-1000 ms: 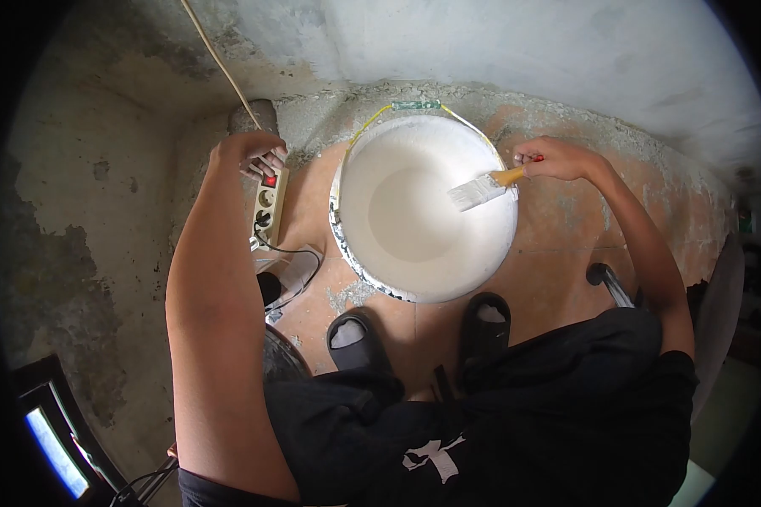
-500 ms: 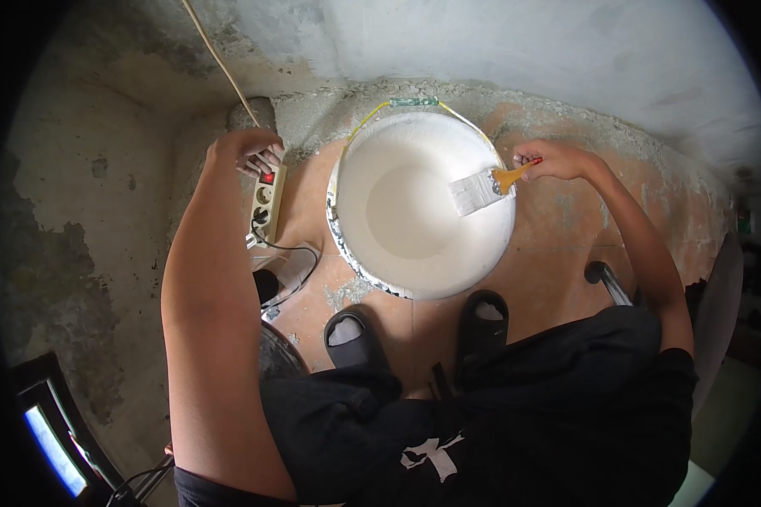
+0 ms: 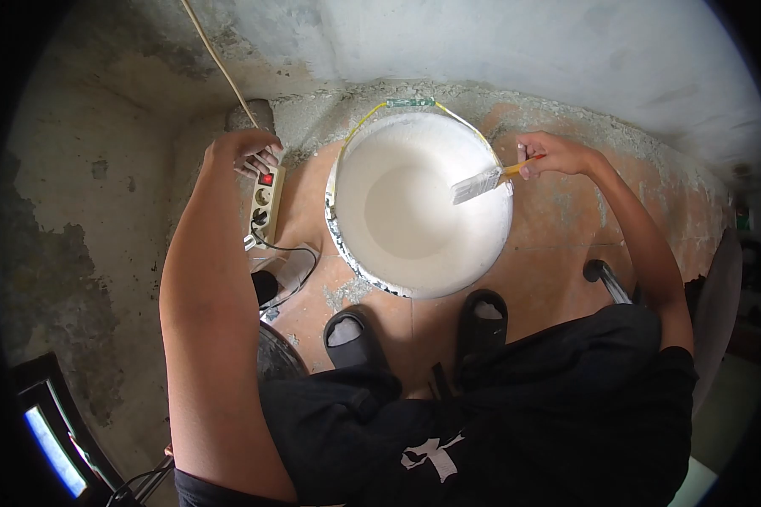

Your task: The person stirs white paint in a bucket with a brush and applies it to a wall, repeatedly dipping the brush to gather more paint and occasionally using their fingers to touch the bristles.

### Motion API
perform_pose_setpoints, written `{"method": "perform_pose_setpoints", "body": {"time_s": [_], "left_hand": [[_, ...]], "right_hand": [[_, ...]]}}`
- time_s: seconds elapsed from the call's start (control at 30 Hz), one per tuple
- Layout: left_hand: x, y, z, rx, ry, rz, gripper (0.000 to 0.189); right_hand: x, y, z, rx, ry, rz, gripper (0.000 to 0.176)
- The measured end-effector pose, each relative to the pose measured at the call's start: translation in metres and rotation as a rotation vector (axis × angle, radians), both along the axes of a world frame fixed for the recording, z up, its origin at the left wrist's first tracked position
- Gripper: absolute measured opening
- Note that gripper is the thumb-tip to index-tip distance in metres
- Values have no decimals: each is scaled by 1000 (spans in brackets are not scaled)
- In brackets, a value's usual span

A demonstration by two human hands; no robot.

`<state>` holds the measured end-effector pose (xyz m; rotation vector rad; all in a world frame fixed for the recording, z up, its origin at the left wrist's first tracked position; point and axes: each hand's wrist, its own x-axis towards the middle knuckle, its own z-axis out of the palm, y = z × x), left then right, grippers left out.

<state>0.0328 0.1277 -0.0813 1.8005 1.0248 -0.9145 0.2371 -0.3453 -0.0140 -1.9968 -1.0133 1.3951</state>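
Observation:
My right hand (image 3: 558, 155) is closed around the yellow-orange handle of a paintbrush (image 3: 479, 186). The brush's wide bristles, coated in white, reach over the right inner side of a white bucket (image 3: 340, 241). Pale, creamy paint (image 3: 407, 211) lies in the bottom of the bucket, whose yellow-and-white wire handle with a green grip rests toward the wall. On the left, my left hand (image 3: 249, 152) hangs with loosely bent fingers, holding nothing that I can see. A power strip (image 3: 264, 203) with a red switch lies just below those fingers.
A pale cord (image 3: 218, 61) runs down to the power strip, and a black cable (image 3: 296, 248) is plugged into it. Rough, patchy walls (image 3: 516, 42) stand ahead and to the left. My feet in black slides (image 3: 355, 342) are on the tiled floor. A metal leg (image 3: 610, 283) stands at right.
The paintbrush has turned in my right hand, so its bristles now show more edge-on. My left hand stays almost where it was.

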Motion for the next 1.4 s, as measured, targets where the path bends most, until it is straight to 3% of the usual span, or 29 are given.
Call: {"method": "perform_pose_setpoints", "body": {"time_s": [0.03, 0.13, 0.33, 0.57, 1.4], "left_hand": [[0, -1, 1, -4, -6, 0, 27], [0, -2, 3, -2, -10, -5, 27], [0, 3, -4, 9, 2, 9, 28], [2, 5, -7, -17, 1, -5, 29], [4, 7, -7, -39, 3, -3, 30]], "right_hand": [[2, -1, -3, 53, 84, -89, 19], [5, -3, -10, 72, -62, -54, 19], [10, -5, -17, 174, 13, -42, 20], [9, -4, -23, 152, -89, -53, 19], [5, -7, -28, 132, 60, -111, 17]]}}
